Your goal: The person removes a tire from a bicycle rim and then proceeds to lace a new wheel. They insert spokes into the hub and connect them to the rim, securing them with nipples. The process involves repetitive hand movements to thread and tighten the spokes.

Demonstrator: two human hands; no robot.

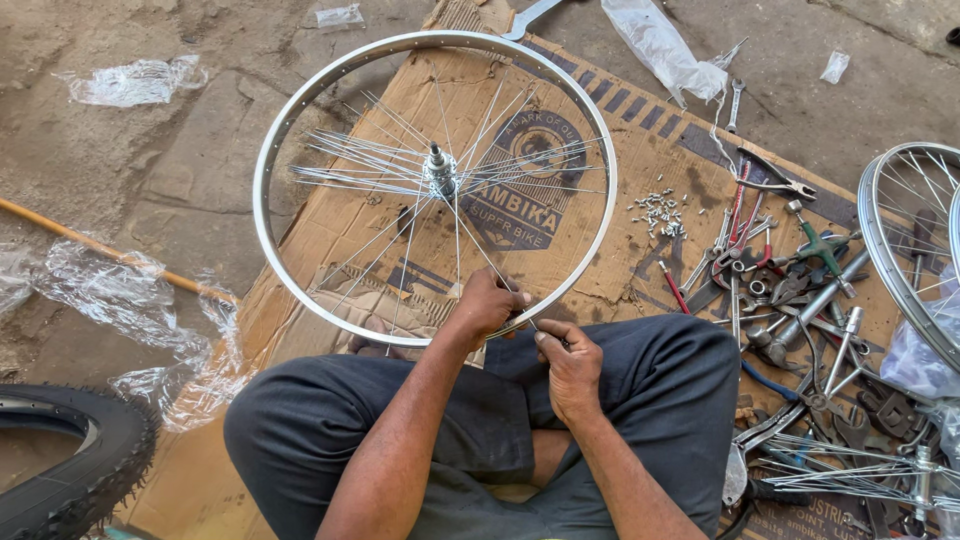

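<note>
- Rim [300,125] of bare silver metal, flat on cardboard [650,170], near edge against the crossed legs [660,380].
- Hub [440,172] at centre, loose spokes [350,165] fanning from it, most bunched toward the left, a few reaching the near edge.
- Left hand [487,305] closed over the near edge of the rim, fingers curled round it, thumb tip showing.
- Right hand [567,352] just beside it, thumb and fingers pressed together on the end of one thin spoke [490,262] running up to the hub.
- Small heap of nipples [658,212] on the cardboard, right of the rim, well apart from the hands.
- Tools [790,290] spread further right: spanners, pliers with red handles, a green cross-shaped key, grey bars.
- Second wheel [905,240] at the right edge, partly cut off.
- More loose spokes [850,470] in a bundle at lower right.
- Black tyre [90,470] at lower left on the ground.
- Clear plastic wrap [130,320] crumpled left of the cardboard, with a yellow stick [90,245] lying across it.
- More plastic scraps [135,82] on the dirt at top left and top right.
</note>
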